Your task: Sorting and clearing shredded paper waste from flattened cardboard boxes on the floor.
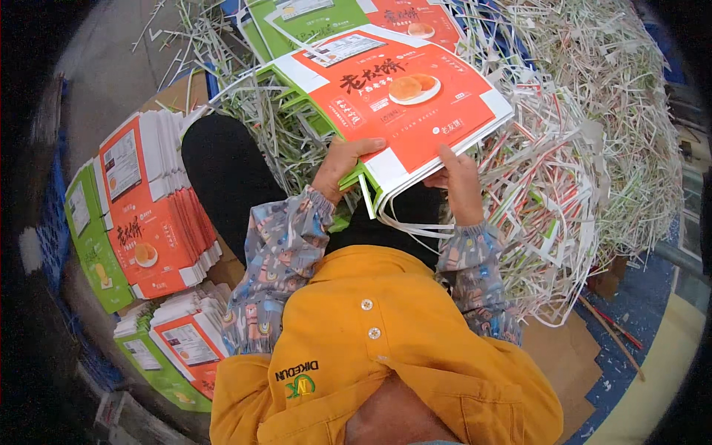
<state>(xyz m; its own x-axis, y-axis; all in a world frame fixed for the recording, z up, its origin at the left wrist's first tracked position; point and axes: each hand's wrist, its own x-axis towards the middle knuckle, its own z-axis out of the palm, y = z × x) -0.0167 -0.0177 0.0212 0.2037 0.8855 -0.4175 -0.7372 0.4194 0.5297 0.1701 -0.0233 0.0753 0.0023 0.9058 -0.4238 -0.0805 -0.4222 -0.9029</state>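
Above my lap is a stack of flat printed cardboard sheets [437,137], the top one orange-red with white corners and a picture of round cakes on a plate. My left hand [346,165] grips its near left corner, thumb on top. My right hand [461,182] holds the near edge, with the thumb on the upper face and the fingers hidden beneath. Green sheet edges show at the stack's left side. Thin white paper strips [404,226] dangle from the near edge between my hands.
Neat piles of orange and green printed sheets [152,222] stand at the left, with a lower pile [174,348] nearer me. A large heap of shredded paper strips [593,111] fills the right. More printed sheets [311,22] lie beyond the stack. A thin stick [614,337] lies at the lower right.
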